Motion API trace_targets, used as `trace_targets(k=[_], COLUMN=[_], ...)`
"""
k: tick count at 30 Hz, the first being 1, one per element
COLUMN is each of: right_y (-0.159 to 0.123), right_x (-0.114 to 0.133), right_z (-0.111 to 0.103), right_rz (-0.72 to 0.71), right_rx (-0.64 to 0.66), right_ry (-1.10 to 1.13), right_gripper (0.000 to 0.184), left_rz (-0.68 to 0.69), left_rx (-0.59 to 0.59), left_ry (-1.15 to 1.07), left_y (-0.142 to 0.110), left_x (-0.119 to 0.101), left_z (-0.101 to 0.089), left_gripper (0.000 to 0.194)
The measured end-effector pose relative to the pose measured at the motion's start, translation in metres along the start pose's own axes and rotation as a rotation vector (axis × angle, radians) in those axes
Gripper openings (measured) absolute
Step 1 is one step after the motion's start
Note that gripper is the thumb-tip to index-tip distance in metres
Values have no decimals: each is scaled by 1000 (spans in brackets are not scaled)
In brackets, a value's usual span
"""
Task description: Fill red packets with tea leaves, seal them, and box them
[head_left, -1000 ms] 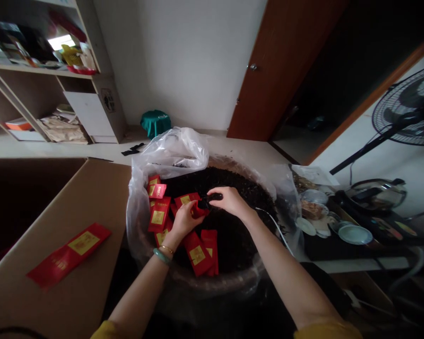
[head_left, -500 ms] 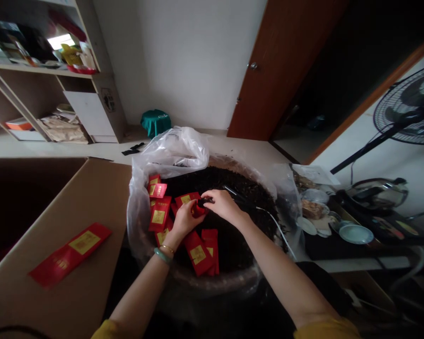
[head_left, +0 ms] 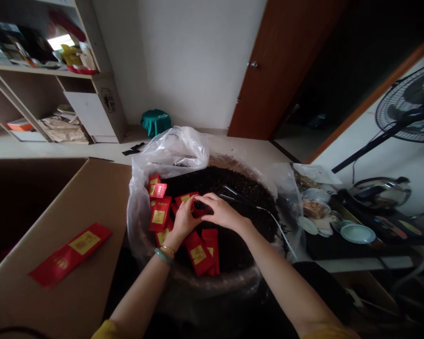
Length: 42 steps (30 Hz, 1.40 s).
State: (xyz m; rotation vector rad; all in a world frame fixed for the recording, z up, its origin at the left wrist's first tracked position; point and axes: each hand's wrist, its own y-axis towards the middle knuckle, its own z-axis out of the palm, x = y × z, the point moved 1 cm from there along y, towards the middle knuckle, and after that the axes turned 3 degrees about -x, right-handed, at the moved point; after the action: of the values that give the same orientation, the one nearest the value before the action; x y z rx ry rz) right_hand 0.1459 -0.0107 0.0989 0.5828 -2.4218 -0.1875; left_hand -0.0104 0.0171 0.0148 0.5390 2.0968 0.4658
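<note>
Landmark: a round container (head_left: 215, 284), lined with clear plastic (head_left: 183, 147) that bunches up at its far left rim.
Left hand: the person's left hand (head_left: 185, 220), over the middle of the container, grasps a small red packet (head_left: 198, 213) between thumb and fingers; a green bangle (head_left: 163, 256) circles the wrist.
Right hand: the right hand (head_left: 222, 213), also over the container's middle, curves its fingers around the other side of that packet, fingertips meeting those of the left; whether it grips anything cannot be told.
Packet in hand: above the container's contents, largely hidden by fingers.
Dark leaves: a bed of loose, dark, leaf-like bits (head_left: 245, 186) fills the container.
Other packets: red ones with yellow labels (head_left: 159, 215) overlap along the container's left inside; more (head_left: 198, 254) lie inside its near side.
Black device: slim and dark (head_left: 235, 195), on the leaves in the container's right half, with a white cord (head_left: 281, 231) crossing its right rim.
Cardboard box: left of the container, a box (head_left: 109, 193) with one long red packet (head_left: 72, 254) on its panel.
Pale bowl: right of the container (head_left: 357, 233), near a glass pot (head_left: 378, 194).
Fan: beyond the container, far right (head_left: 415, 106).
Green cloth: on the floor behind the container (head_left: 156, 123).
</note>
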Motion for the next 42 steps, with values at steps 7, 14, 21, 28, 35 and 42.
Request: trace_targets(k=[7, 14, 21, 28, 35, 42], right_y=[5, -12, -29, -29, -32, -14], right_x=[-7, -34, -16, -19, -11, -13], right_z=[3, -16, 2, 8, 4, 15], right_rz=[73, 245, 172, 77, -44, 40], right_rx=[8, -186, 56, 6, -62, 192], right_ry=[-10, -9, -223, -261, -241, -243], right_gripper=[19, 24, 24, 16, 27, 24], left_rz=[-49, -100, -98, -37, -187, -166], left_rx=[190, 289, 280, 292, 396, 471], left_ry=[-58, -60, 23, 22, -189, -60], left_y=[-1, 0, 2, 0, 1, 1], left_x=[2, 9, 2, 1, -7, -11], left_z=[4, 7, 2, 3, -2, -3], left_gripper=[67, 44, 35, 46, 27, 32])
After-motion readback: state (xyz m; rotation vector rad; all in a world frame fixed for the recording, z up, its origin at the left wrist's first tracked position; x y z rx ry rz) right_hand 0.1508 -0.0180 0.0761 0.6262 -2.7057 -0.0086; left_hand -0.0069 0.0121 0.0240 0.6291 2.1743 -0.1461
